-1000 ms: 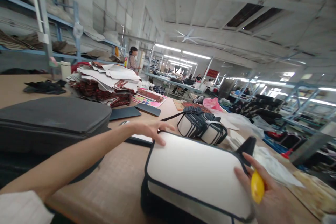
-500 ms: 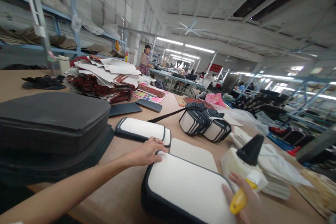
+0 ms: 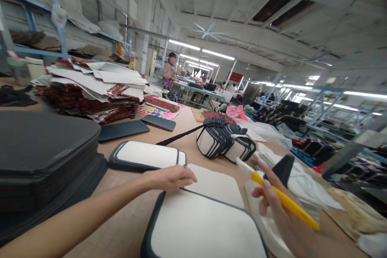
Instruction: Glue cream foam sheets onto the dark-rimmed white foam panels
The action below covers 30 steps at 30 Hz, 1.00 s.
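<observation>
My right hand (image 3: 281, 205) holds a brush by its yellow handle (image 3: 292, 203), its pale bristles (image 3: 243, 168) pointing up and left. Behind that hand, partly covered, stands a whitish container (image 3: 256, 209) with a black cone-shaped piece (image 3: 284, 170). My left hand (image 3: 171, 178) has its fingers bunched and bent down at the far edge of a stack of white panels with dark borders (image 3: 205, 225); whatever is under the fingertips is hidden. Just beyond lies a flat white sheet (image 3: 216, 183). A smaller white panel with dark edging (image 3: 145, 155) sits beyond my left forearm.
A tall pile of dark sheets (image 3: 45, 141) fills the left side. Farther back are a heap of white and red-patterned pieces (image 3: 96, 84), dark flat strips (image 3: 123, 129) and strapped bundles of edged panels (image 3: 223, 139). White cloth pieces (image 3: 311, 189) lie at right. A person (image 3: 169, 71) stands far off.
My right hand has lifted the brush from low near the container, turning its bristles up and left. My left hand has drawn its fingers together at the stack's far edge. The view has shifted right.
</observation>
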Each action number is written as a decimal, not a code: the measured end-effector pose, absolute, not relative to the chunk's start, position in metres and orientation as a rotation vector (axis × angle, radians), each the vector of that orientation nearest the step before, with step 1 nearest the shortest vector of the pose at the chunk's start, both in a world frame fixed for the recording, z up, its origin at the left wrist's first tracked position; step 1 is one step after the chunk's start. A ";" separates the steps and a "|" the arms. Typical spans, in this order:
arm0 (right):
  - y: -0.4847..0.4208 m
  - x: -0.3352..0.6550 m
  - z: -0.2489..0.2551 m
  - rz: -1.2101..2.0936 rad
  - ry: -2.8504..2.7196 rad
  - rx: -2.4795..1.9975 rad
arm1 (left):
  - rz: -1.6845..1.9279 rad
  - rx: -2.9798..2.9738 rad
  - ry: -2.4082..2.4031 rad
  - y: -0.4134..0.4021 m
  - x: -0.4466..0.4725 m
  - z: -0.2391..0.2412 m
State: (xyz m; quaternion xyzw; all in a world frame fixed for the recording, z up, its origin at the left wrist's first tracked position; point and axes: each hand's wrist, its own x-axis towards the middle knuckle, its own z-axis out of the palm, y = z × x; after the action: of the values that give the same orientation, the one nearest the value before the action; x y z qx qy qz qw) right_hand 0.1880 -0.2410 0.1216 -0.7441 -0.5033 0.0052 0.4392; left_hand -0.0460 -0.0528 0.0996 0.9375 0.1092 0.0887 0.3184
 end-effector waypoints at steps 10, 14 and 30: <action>-0.146 0.217 0.079 0.576 -1.224 -1.656 | 0.032 2.554 0.147 0.002 -0.008 0.038; -0.112 0.213 0.063 0.618 -1.333 -1.671 | 0.059 2.604 0.091 -0.001 -0.011 0.036; -0.101 0.276 0.049 0.467 -1.539 -1.952 | 0.119 2.709 0.069 0.001 -0.010 0.021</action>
State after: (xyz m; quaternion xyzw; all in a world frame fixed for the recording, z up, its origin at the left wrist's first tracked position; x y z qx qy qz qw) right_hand 0.2764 -0.1010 0.0495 -0.7359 -0.5802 0.1759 0.3015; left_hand -0.0099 0.0010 0.0211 0.9759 0.0249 0.0428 0.2127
